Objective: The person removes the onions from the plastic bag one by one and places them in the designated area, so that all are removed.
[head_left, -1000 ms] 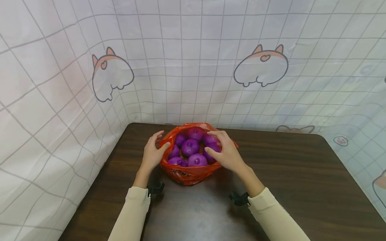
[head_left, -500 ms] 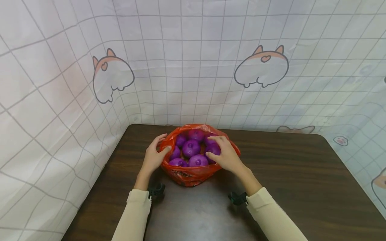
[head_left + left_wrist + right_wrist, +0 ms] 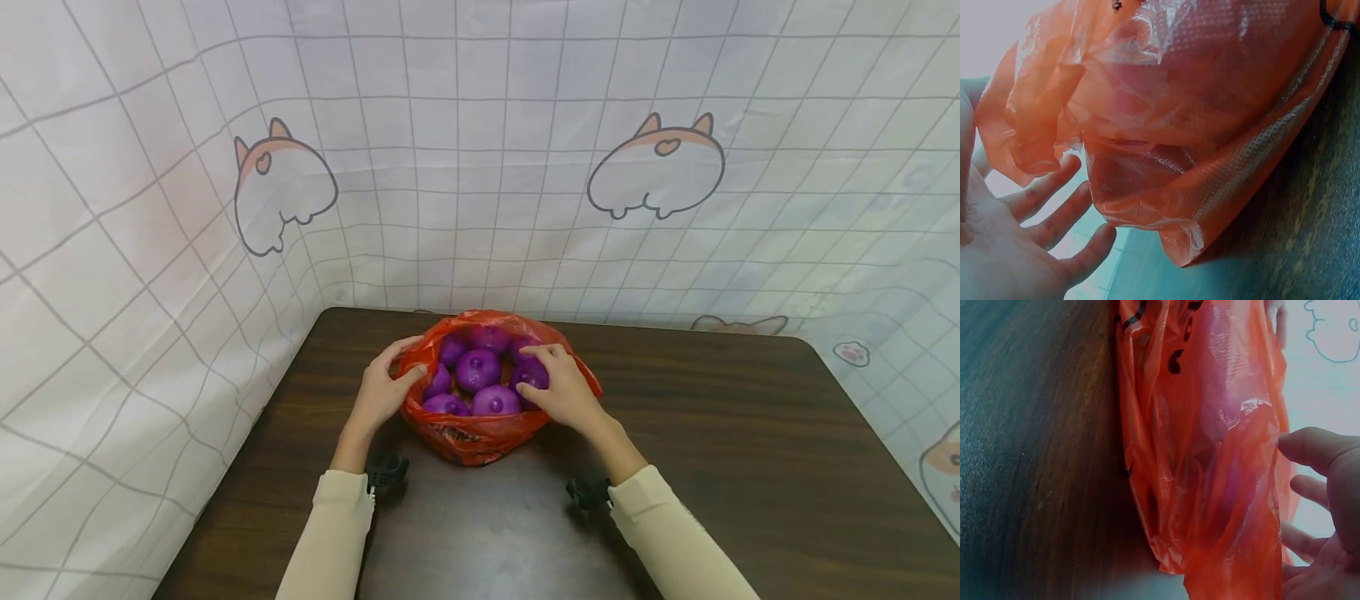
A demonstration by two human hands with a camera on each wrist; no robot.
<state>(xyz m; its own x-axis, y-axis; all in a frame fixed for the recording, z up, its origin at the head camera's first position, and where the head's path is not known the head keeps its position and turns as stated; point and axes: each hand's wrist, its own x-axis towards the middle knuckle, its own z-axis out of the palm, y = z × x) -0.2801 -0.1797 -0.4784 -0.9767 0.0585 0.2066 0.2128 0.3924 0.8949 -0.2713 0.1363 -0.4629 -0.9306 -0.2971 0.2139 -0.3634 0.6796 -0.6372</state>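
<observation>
On the table (image 3: 705, 433) sits a red plastic bag (image 3: 480, 437), its mouth spread wide. Several glossy purple onion-like balls (image 3: 477, 371), each with a small nub, fill it. My left hand (image 3: 381, 390) is at the bag's left rim, thumb over the edge and the other fingers along the outside. The left wrist view shows those fingers (image 3: 1054, 219) spread against the orange-red plastic. Over the right part of the opening, my right hand (image 3: 564, 390) has thumb and fingers apart above the balls. In the right wrist view its thumb (image 3: 1313, 449) meets the bag's edge.
A white grid-patterned curtain (image 3: 480, 167) with cartoon animals hangs behind the table and along both sides. A black wrist strap mount shows at each wrist, below the cream sleeves (image 3: 330, 529). Dark wood-grain tabletop extends to the right of the bag.
The left hand has come onto the bag's left rim, its thumb now at the edge. My right hand has lowered slightly toward the balls. The bag has shifted slightly right in view.
</observation>
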